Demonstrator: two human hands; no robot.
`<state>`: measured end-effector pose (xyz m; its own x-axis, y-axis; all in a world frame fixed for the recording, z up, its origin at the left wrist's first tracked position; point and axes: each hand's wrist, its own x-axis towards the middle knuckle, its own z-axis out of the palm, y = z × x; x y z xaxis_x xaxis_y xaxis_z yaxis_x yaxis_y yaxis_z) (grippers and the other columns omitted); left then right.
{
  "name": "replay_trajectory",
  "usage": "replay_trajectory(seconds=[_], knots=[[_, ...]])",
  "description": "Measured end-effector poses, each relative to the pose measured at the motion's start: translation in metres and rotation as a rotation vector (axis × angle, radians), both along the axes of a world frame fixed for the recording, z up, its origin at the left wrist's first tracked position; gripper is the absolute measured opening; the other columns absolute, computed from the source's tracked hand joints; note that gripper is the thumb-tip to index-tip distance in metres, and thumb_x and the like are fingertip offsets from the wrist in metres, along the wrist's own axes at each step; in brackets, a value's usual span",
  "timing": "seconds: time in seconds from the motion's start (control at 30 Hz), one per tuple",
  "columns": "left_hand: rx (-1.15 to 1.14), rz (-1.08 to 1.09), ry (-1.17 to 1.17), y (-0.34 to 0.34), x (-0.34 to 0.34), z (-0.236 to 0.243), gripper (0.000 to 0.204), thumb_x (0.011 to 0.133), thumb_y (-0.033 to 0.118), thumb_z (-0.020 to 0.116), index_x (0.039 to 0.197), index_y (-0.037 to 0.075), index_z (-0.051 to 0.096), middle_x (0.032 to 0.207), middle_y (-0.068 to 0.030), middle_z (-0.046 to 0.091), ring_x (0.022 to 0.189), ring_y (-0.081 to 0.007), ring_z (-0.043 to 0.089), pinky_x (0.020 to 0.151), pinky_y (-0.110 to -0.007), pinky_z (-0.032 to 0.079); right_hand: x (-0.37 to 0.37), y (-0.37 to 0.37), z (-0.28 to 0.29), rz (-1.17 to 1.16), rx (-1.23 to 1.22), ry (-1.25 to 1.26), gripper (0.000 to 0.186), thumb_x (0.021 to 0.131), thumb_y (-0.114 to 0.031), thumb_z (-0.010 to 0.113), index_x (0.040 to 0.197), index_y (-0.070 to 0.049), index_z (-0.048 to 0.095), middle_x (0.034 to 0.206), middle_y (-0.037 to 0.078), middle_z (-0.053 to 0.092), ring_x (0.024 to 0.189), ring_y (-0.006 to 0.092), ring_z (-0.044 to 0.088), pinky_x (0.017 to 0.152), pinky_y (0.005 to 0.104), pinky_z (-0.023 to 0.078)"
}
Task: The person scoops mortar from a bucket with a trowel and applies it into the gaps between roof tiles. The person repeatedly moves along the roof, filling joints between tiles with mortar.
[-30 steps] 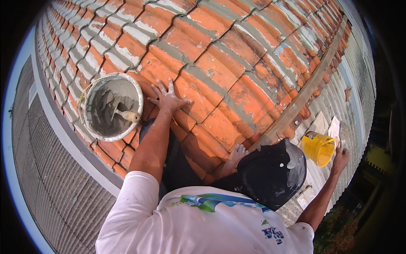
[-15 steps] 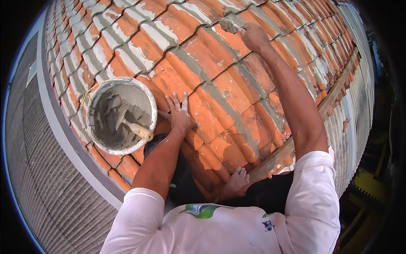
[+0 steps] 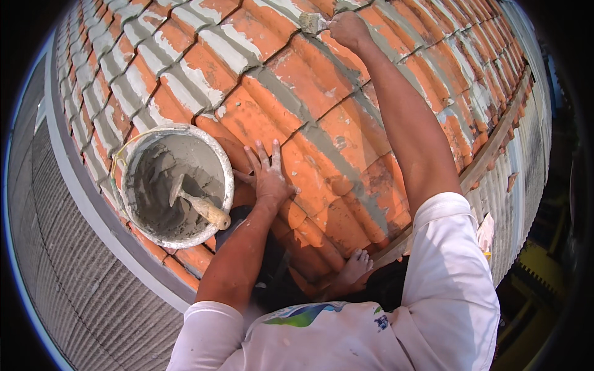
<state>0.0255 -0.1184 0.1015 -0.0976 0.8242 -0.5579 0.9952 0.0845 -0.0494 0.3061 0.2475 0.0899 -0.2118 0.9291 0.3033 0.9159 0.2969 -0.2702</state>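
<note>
Right hand [image 3: 346,31], closed round brush [image 3: 311,23], in from beyond roof's right edge [image 3: 508,128]: brush at tiles [image 3: 266,23] now. Left hand [image 3: 271,182] flat (empty).

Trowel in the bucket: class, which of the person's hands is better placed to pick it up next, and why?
Probably the left hand: it rests with spread fingers on the tiles, close to the trowel's handle. The right hand is farther off and grips a brush.

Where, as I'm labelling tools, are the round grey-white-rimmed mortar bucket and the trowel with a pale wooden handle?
Round grey-white-rimmed mortar bucket [image 3: 179,129], head view: upper rim.
Pale wooden-handled trowel [image 3: 209,211], head view: handle.
</note>
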Motion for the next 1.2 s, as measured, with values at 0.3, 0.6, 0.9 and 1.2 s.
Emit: replay_trajectory(seconds=[0.3, 0.6, 0.9, 1.2], knots=[[0.005, 0.004, -0.004, 0.000, 0.000, 0.000, 0.154, 0.059, 0.061, 0.099, 0.176, 0.034, 0.003, 0.183, -0.0148, -0.011, 0.165, -0.0444, -0.020, 0.113, -0.092, -0.004, 0.000, -0.003, 0.022, 0.167, -0.067, -0.235, 0.031, 0.091, -0.023, 0.063, 0.100, 0.001, 0.080, 0.106, 0.025, 0.077, 0.098, 0.0443, 0.075, 0.092, 0.0525, 0.059], [0.004, 0.002, -0.005, 0.001, 0.000, 0.000, 0.155, 0.059, 0.061, 0.099, 0.176, 0.033, 0.002, 0.183, -0.0145, -0.011, 0.165, -0.0452, -0.019, 0.113, -0.092, -0.003, -0.017, -0.027, 0.014, -0.312, -0.235, 0.128, 0.023, 0.095, -0.024, 0.074, 0.098, -0.003, 0.082, 0.096, 0.016, 0.080, 0.091, 0.0339, 0.077, 0.081, 0.0483, 0.061], [-0.023, -0.001, 0.011, 0.000, 0.001, 0.000, 0.155, 0.060, 0.062, 0.099, 0.176, 0.033, 0.000, 0.182, -0.0152, -0.013, 0.164, -0.0453, -0.020, 0.113, -0.091, -0.006, -0.013, -0.009, -0.001, -0.125, -0.143, -0.003, 0.016, 0.086, -0.021, 0.077, 0.089, -0.007, 0.083, 0.090, 0.016, 0.079, 0.083, 0.0317, 0.078, 0.074, 0.0418, 0.061], [-0.038, 0.006, 0.004, 0.001, 0.001, 0.003, 0.154, 0.061, 0.061, 0.099, 0.176, 0.033, -0.001, 0.182, -0.0151, -0.016, 0.165, -0.0442, -0.021, 0.113, -0.091, -0.005, -0.024, -0.038, -0.015, -0.143, -0.280, 0.305, 0.027, 0.087, -0.019, 0.072, 0.101, 0.001, 0.082, 0.107, 0.023, 0.080, 0.101, 0.0359, 0.078, 0.086, 0.0442, 0.060]])
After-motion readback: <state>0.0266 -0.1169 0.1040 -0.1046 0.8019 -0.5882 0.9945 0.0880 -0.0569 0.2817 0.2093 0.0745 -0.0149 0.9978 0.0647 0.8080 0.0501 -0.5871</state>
